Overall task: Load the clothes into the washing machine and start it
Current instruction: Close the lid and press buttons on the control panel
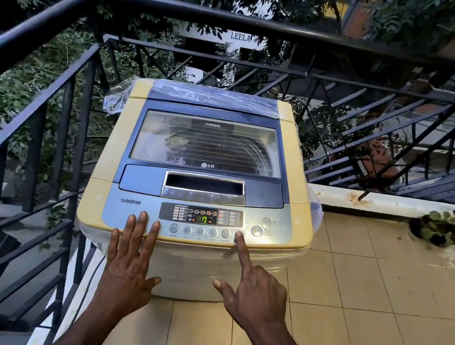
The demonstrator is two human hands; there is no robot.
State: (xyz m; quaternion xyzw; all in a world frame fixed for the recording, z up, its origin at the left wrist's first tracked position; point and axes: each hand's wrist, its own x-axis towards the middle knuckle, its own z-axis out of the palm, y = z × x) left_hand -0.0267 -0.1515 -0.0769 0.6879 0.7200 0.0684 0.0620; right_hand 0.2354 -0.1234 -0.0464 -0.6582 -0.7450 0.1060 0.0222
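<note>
Presently the washing machine (203,186) stands on the tiled balcony floor (364,300) in the corner of the black railing (48,118), its glass lid (209,145) down; what lies in the drum cannot be made out through the glare, so the loading is presumed done. The control panel (200,219) is live, a green figure showing on its display (203,219). The left hand (130,258) lies flat with fingers spread on the panel's left end, gripping nothing. The right hand (256,297) holds nothing either: its forefinger is extended, the rest curled, and its tip rests on the last of the row of round setting buttons (200,231), just left of the larger start button (256,231) (legend too small to read with confidence). Judgement: the step in hand is setting the programme. It is done well by pressing squarely, one press at a time, checking the display after each, then shifting right to the start button; the left palm should stay clear of neighbouring keys.
</note>
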